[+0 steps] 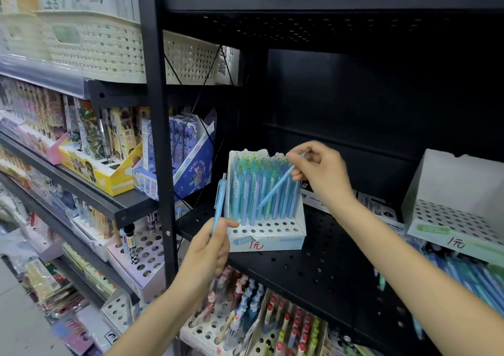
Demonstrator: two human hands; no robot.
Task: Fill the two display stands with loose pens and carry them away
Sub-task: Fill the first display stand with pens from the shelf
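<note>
Black perforated metal shelf (313, 268) of a stationery shop carried the task's things; a white cardboard display stand (266, 239) stood at its left end, its rear rows filled with upright blue and green pens (261, 192), its front two rows of holes unfilled; a handwritten red price mark showed on its front face. Left hand (208, 249) was curled round the lower part of a light blue pen (219, 203), held upright just left of the stand, clip end uppermost. Right hand (319, 170) pinched the upper end of a second blue pen (275, 188) between thumb and fingertips; this pen slanted down and to the left, its tip lying among the standing pens, though which hole it met could not be told. A second display stand (447, 192), white and with its visible holes unfilled, stood at the right end of the same shelf, well apart from the first; loose pens (469, 276) in blue and green lay in a heap below and in front of it; flat white boxes (373, 205) lay between the two stands. Neighbouring shelves at left held a yellow carton (101, 173), a blue cartoon-printed carton (188, 164) and cream woven baskets (103, 47) above; further stands of pens (245, 314) stood on the shelf beneath.
</note>
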